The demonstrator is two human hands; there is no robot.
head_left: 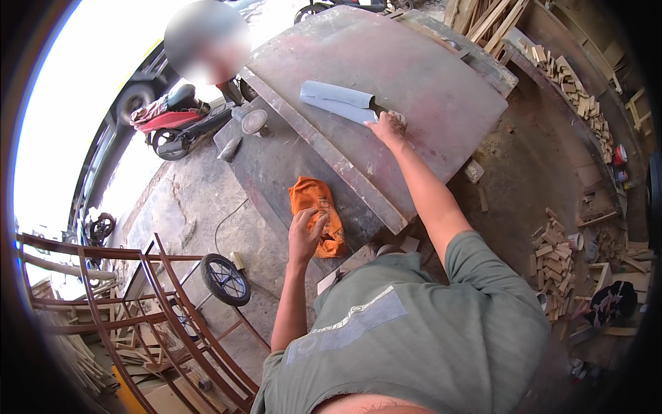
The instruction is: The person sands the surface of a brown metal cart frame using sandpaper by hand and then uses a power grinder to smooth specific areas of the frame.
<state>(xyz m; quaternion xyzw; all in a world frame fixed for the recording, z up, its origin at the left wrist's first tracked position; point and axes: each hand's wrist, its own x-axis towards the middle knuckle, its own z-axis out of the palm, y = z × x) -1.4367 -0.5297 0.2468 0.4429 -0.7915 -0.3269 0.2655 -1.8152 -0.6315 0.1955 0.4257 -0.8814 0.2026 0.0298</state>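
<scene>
- Presently, item one: left hand [305, 236], fingers spread and curled onto an orange cloth [318, 212], gripping its lower edge; the cloth lies crumpled on the lower, darker step of the workbench [276, 165]
- Item two: right hand [388, 127], arm stretched far out over the reddish metal tabletop [427, 90], fingers closed on the dark handle end of a grey, flat blade-like tool [339, 101]; how firmly it is gripped cannot be told at this reach
- Risk, tool: held at full stretch by its end only, it may twist or slide on the smooth top if pulled askew; if it has an edge, it points away from the wrist but could swing toward the forearm
- Risk, posture: body leans across the raised lip [331, 159] between the two levels; a dragged tool could catch there and jerk loose
- Risk, cloth: loosely bunched, near the bench edge; a tug could send it to the ground
- Risk, surroundings: round metal fitting [254, 121] and small tool near the bench's far end could be knocked off; wood offcuts [555, 259] litter the floor at right, a tripping hazard; small wheeled cart [224, 279] and rust-coloured metal frame [131, 297] crowd the left side
- Noted: another person and a parked scooter [176, 121] beyond the bench, within range of anything flung
</scene>
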